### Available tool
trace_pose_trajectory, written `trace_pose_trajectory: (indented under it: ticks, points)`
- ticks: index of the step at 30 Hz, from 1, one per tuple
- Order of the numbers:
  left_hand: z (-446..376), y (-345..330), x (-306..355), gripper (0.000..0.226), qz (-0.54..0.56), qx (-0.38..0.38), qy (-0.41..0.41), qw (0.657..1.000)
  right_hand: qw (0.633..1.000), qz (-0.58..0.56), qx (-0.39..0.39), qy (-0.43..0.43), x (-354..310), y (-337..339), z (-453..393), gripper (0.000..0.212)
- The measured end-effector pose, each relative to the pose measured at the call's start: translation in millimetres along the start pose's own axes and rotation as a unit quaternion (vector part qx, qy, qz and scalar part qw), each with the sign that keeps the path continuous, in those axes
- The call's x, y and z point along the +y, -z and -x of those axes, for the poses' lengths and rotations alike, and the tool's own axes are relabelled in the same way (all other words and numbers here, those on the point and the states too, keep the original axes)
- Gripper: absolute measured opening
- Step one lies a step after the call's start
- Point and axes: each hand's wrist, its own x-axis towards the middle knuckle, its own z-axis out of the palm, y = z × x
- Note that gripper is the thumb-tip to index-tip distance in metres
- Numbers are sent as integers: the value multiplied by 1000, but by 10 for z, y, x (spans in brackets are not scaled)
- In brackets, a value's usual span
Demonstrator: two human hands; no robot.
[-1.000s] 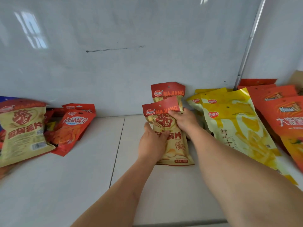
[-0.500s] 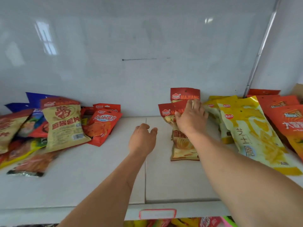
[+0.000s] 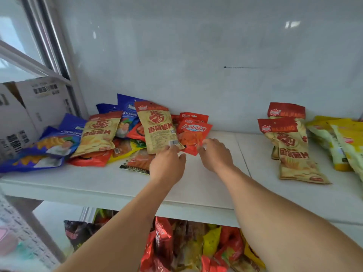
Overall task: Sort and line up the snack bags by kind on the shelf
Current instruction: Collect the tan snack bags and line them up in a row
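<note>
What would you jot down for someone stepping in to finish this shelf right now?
Left hand: fingers touching the bottom edge of a tan chip bag in the mixed pile.
Right hand: open, at a red bag.
Done: two tan bags lined up at right, beside the yellow bags.
Left: the pile's tan, red and blue bags need sorting.

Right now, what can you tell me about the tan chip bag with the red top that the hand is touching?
The tan chip bag looks like shiny plastic film, with a red band across its top, a big red character, dark red lettering and a barcode near its bottom corner. It looks sealed and full. It lies tilted on top of the mixed pile of bags at the left of the shelf, partly covering an orange-red bag. The left hand touches its lower edge with its fingertips.
</note>
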Motion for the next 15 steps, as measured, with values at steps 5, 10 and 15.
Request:
trace_pose_trajectory:
  ticks: [5, 10, 15]
  points:
    - [-77, 184, -418, 34, 11, 14, 18, 1000, 997, -65, -10, 27, -530, -198, -48, 29]
    - [-324, 314, -637, 39, 31, 33, 23, 999, 993, -112, -12, 32, -891, -296, -304, 41]
    - [-679, 403, -828, 38, 14, 59, 49, 997, 993, -114, -21, -24, -1106, -439, -672, 59]
